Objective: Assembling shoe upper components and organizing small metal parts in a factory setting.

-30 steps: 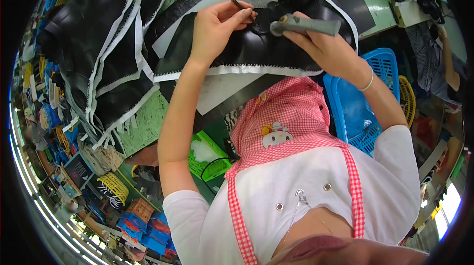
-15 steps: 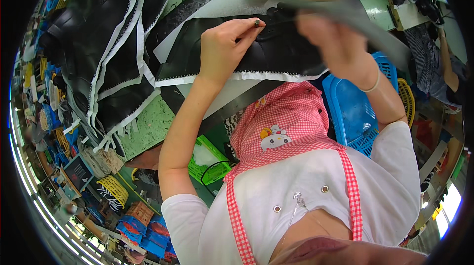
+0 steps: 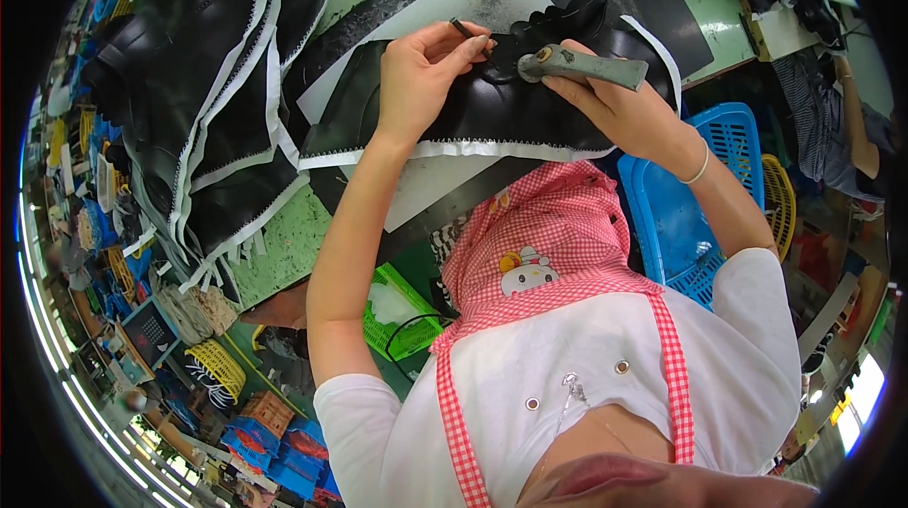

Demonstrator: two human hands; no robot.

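Observation:
My left hand (image 3: 414, 82) is closed, pinching a thin dark punch (image 3: 463, 30) between thumb and fingers. The punch leans over a black leather piece (image 3: 463, 115) whose near edge has white zigzag-stitched binding. In my right hand (image 3: 624, 111) is a hammer with a long grey head (image 3: 601, 68); its round face is just right of the punch, close above the leather. My fingers hide most of its handle. Under the leather lie a pale sheet (image 3: 435, 196) and a dark mat (image 3: 662, 26). A scalloped black flap (image 3: 567, 21) stands up at the piece's far edge.
Several black leather pieces with white edging (image 3: 189, 82) are stacked on the green table (image 3: 284, 243) at left. Blue basket (image 3: 638, 215) sits right of my apron, a green basket (image 3: 416, 338) below the table's edge. At far right, another person's arm (image 3: 859, 130) shows.
The hammer, blurred and raised before, is now lower and sharp, beside the punch. My right hand has come down with it. The punch now tilts, its upper end toward the upper left.

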